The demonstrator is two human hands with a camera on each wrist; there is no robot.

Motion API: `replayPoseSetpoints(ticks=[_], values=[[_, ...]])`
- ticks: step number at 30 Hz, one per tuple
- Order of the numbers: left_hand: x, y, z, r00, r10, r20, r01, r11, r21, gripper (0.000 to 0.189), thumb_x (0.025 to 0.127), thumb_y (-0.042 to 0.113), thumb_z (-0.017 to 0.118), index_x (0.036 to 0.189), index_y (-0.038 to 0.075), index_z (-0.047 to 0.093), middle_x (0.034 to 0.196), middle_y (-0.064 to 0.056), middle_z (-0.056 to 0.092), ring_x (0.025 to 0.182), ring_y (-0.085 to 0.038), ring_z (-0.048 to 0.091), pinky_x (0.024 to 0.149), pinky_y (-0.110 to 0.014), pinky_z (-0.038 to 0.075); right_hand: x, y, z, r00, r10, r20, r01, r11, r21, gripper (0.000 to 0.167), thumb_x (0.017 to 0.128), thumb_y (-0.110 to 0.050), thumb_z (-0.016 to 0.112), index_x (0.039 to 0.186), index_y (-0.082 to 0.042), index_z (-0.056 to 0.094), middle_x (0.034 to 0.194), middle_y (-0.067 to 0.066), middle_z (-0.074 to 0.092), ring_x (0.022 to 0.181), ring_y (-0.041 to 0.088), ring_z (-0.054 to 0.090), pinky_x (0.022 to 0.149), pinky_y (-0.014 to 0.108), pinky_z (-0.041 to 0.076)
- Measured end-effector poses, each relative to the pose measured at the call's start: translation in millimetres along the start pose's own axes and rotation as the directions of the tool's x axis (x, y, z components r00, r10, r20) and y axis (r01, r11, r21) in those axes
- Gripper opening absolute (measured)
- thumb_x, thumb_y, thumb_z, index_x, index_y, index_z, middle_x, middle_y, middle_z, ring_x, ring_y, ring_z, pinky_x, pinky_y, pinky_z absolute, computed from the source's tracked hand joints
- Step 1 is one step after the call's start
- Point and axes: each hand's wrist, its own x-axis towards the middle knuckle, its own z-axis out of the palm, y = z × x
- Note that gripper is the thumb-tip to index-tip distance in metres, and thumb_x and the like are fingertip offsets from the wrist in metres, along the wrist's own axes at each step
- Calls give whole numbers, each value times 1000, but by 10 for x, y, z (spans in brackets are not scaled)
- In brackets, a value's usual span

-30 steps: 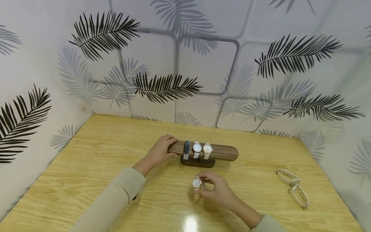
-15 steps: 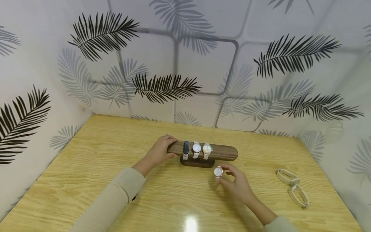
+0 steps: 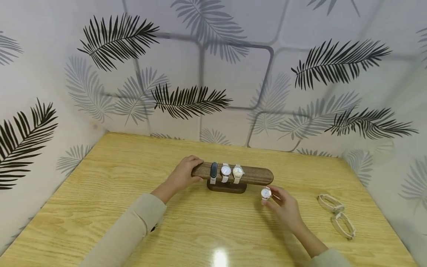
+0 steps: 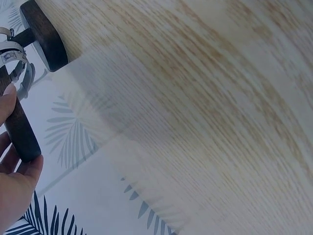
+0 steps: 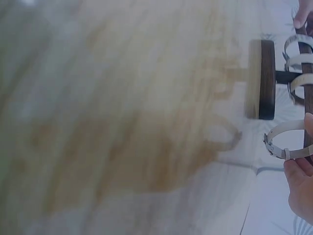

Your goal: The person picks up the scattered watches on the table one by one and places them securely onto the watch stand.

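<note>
My left hand (image 3: 182,173) grips the left end of a dark wooden watch stand (image 3: 256,175), thumb in front and fingers over the top. On the stand's bar sit a fitness band with a black screen (image 3: 214,170) and two pale-strapped watches, one white-dialled (image 3: 225,170), the other cream-dialled (image 3: 238,172). Just in front of the bar's right end, my right hand (image 3: 287,209) pinches a wristwatch (image 3: 265,193) with a white dial and pinkish case. In the right wrist view, its buckled strap (image 5: 285,127) forms a loop beside the bar's end.
Two more light-strapped watches, a farther one (image 3: 331,203) and a nearer one (image 3: 344,225), lie on the right of the wood-grain table (image 3: 186,230). A leaf-patterned wall (image 3: 227,126) stands behind the table.
My right hand has carried the wristwatch rightward and slightly away from me, from in front of the stand's base to its right end. My left hand stays on the stand.
</note>
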Motion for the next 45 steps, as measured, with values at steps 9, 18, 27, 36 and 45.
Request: replayPoseSetpoints(ticks=[9,18,27,36,45], values=[[-3,-12,2,1000,5,-6,-5,1000,4,56,77,13,75,128,0,53,125,-14,54,118,-31,48,99,-43,45,95,78,-126,995,69,-66,-68,997,26,41,75,7,71,113,13,56,112,28,60,92,-20,47,88,38,51],[-11,-34,16,1000,7,0,-7,1000,10,56,78,14,74,128,1,53,125,-14,53,119,-31,48,98,-43,45,280,110,-242,998,59,-28,-59,998,3,45,82,-3,68,122,10,53,121,27,57,98,-16,49,90,19,50],[-17,-23,10,1000,25,3,-25,999,41,55,79,15,73,128,0,53,126,-15,53,120,-32,48,100,-43,45,399,171,-261,998,25,61,-24,1000,-16,45,84,-2,65,126,9,51,121,28,57,104,15,62,83,21,54],[-23,-16,4,999,51,2,-51,997,64,56,79,16,73,128,-1,53,127,-15,53,120,-33,48,100,-43,44,476,190,-276,984,33,175,-62,985,159,50,86,0,62,130,12,44,129,33,47,103,-12,51,80,11,50],[-17,-15,-11,998,62,3,-62,995,76,55,80,17,72,128,0,52,129,-16,52,121,-32,47,101,-43,44,581,148,-292,972,6,235,-21,998,64,52,84,-4,65,130,10,45,130,32,47,118,43,48,85,25,54]])
